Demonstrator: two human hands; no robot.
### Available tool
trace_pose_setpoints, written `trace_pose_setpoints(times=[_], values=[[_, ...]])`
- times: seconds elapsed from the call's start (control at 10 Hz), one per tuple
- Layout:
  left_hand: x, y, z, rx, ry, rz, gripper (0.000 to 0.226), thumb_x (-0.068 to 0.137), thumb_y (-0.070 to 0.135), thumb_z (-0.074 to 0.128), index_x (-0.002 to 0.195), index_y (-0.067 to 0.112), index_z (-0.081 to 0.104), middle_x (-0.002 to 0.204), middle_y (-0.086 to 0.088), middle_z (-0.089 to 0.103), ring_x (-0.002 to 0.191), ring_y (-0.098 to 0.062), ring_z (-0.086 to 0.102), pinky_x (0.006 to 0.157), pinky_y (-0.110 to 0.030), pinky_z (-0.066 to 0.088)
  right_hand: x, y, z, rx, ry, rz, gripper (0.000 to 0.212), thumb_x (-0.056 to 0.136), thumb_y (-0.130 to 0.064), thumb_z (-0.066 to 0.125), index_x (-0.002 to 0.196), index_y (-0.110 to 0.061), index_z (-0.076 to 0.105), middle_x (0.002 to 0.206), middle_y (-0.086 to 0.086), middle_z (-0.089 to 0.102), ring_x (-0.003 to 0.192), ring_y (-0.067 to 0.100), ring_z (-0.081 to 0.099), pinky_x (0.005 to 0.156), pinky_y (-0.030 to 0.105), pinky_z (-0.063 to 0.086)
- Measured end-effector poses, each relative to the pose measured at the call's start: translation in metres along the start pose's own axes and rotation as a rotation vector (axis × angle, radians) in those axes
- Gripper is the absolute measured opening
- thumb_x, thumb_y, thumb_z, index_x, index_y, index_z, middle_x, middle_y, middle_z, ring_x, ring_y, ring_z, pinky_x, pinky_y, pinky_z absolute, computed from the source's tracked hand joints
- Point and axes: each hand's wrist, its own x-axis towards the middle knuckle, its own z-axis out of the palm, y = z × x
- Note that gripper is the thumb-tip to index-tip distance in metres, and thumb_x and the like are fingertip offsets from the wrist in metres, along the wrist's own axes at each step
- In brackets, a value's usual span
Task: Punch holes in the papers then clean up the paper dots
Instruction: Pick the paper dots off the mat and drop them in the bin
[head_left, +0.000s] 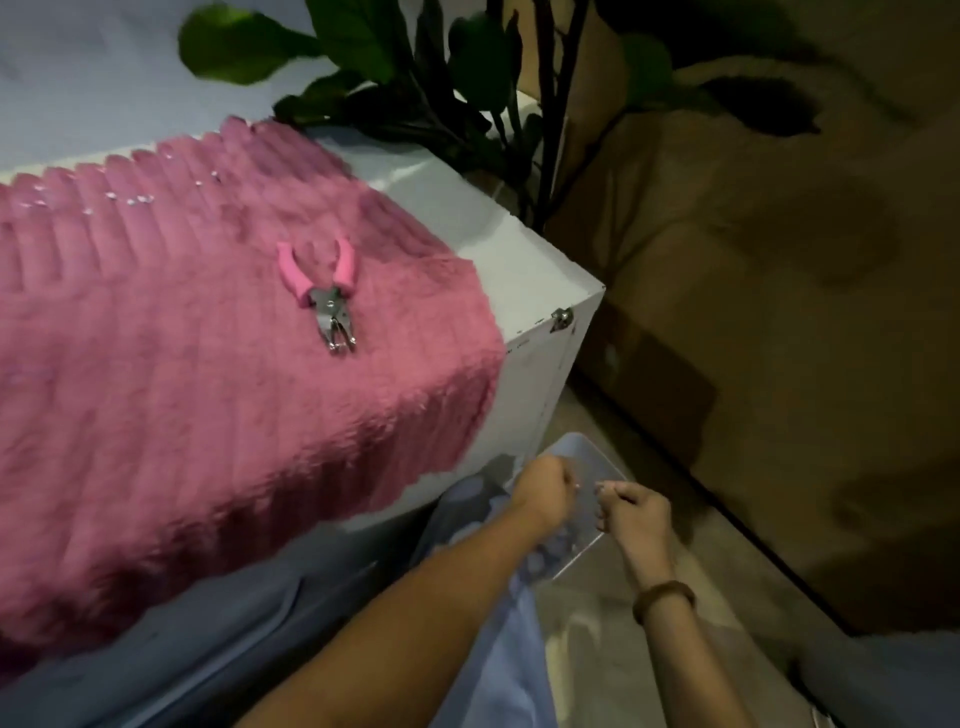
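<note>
A pink-handled hole punch (323, 297) lies on a fuzzy pink cloth (208, 395) that covers a white table (540, 291). Small white paper dots (130, 199) are scattered on the cloth's far left part. Both hands are low, to the right of the table, over a clear plastic bin (597, 460) on the floor with pale blue crumpled paper (545, 556) in it. My left hand (543, 493) is curled into a fist. My right hand (634, 514), with a brown bracelet on its wrist, has its fingers curled and its fingertips together. I see nothing in either hand.
A large-leafed plant (415, 78) stands behind the table's far corner. A brown sofa or cushion (779, 312) fills the right side. A metal latch (561, 318) sits at the table's near corner. Blue-grey trousers (260, 649) cover the lower frame.
</note>
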Motion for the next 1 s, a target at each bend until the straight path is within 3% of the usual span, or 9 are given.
trace_pose_setpoints(times=[0.1, 0.2, 0.3, 0.5, 0.6, 0.7, 0.8, 0.9, 1.0], values=[[0.008, -0.018, 0.003, 0.063, -0.046, 0.046, 0.027, 0.093, -0.001, 0.049, 0.114, 0.000, 0.066, 0.113, -0.017, 0.065, 0.089, -0.013, 0.048, 0.077, -0.018, 0.037, 0.010, 0.003, 0.010, 0.017, -0.009, 0.047, 0.022, 0.088, 0.012, 0.058, 0.076, -0.003, 0.069, 0.075, 0.009, 0.065, 0.070, 0.020, 0.061, 0.068, 0.032, 0.052], [0.014, -0.023, 0.003, 0.109, -0.054, 0.077, 0.029, 0.094, 0.003, 0.048, 0.118, 0.004, 0.065, 0.119, -0.016, 0.064, 0.092, -0.016, 0.050, 0.086, -0.022, 0.041, 0.023, 0.012, 0.017, -0.005, -0.032, 0.082, 0.014, 0.092, 0.005, 0.059, 0.091, -0.003, 0.070, 0.084, 0.010, 0.068, 0.077, 0.022, 0.067, 0.067, 0.026, 0.055], [0.021, -0.025, 0.006, 0.129, 0.010, 0.065, 0.025, 0.096, 0.009, 0.049, 0.112, 0.004, 0.067, 0.113, -0.015, 0.066, 0.087, -0.016, 0.050, 0.080, -0.022, 0.039, 0.032, 0.018, 0.022, -0.016, 0.003, 0.109, 0.011, 0.091, 0.002, 0.060, 0.090, -0.005, 0.068, 0.086, 0.011, 0.068, 0.075, 0.022, 0.067, 0.056, 0.021, 0.054], [0.027, -0.027, 0.016, 0.175, 0.074, 0.043, 0.018, 0.094, 0.013, 0.052, 0.104, 0.005, 0.064, 0.104, -0.015, 0.066, 0.096, -0.028, 0.063, 0.079, -0.028, 0.047, 0.038, 0.015, 0.019, -0.154, 0.027, 0.106, 0.011, 0.084, 0.000, 0.071, 0.078, -0.007, 0.066, 0.080, 0.009, 0.068, 0.076, 0.024, 0.066, 0.073, 0.040, 0.058], [0.031, -0.028, 0.020, 0.209, 0.027, 0.022, 0.030, 0.094, 0.007, 0.049, 0.122, 0.011, 0.058, 0.121, -0.013, 0.061, 0.110, -0.026, 0.059, 0.090, -0.028, 0.046, 0.041, 0.013, 0.016, -0.163, 0.012, 0.056, 0.021, 0.086, 0.003, 0.067, 0.071, -0.011, 0.067, 0.076, 0.006, 0.066, 0.078, 0.022, 0.061, 0.080, 0.039, 0.053], [0.045, -0.030, 0.024, 0.293, -0.145, -0.064, 0.047, 0.098, 0.020, 0.051, 0.142, 0.008, 0.041, 0.141, -0.013, 0.047, 0.128, -0.027, 0.047, 0.107, -0.033, 0.038, 0.044, 0.014, 0.014, -0.153, 0.048, 0.093, 0.014, 0.090, 0.005, 0.061, 0.092, -0.001, 0.074, 0.093, 0.009, 0.067, 0.090, 0.022, 0.059, 0.090, 0.040, 0.051], [0.050, -0.042, 0.030, 0.094, -0.200, -0.162, 0.042, 0.098, 0.019, 0.050, 0.137, 0.004, 0.046, 0.142, -0.012, 0.047, 0.128, -0.024, 0.046, 0.105, -0.032, 0.038, 0.044, 0.015, 0.014, -0.126, 0.075, 0.111, 0.017, 0.090, 0.005, 0.060, 0.101, -0.002, 0.072, 0.099, 0.005, 0.062, 0.100, 0.021, 0.054, 0.097, 0.042, 0.047], [0.046, -0.031, 0.023, 0.105, -0.032, -0.045, 0.024, 0.093, 0.008, 0.051, 0.111, 0.004, 0.066, 0.116, -0.012, 0.065, 0.105, -0.023, 0.060, 0.084, -0.026, 0.045, 0.044, 0.013, 0.016, -0.099, 0.076, 0.099, 0.019, 0.089, 0.007, 0.059, 0.101, -0.001, 0.072, 0.099, 0.004, 0.063, 0.100, 0.020, 0.055, 0.099, 0.044, 0.049], [0.044, -0.039, 0.030, 0.149, 0.042, 0.089, 0.018, 0.091, 0.008, 0.054, 0.103, 0.003, 0.067, 0.110, -0.013, 0.064, 0.099, -0.025, 0.061, 0.083, -0.027, 0.048, 0.040, 0.008, 0.019, -0.123, 0.055, 0.089, 0.019, 0.089, 0.006, 0.059, 0.100, -0.002, 0.073, 0.099, 0.004, 0.063, 0.099, 0.021, 0.056, 0.097, 0.044, 0.050]])
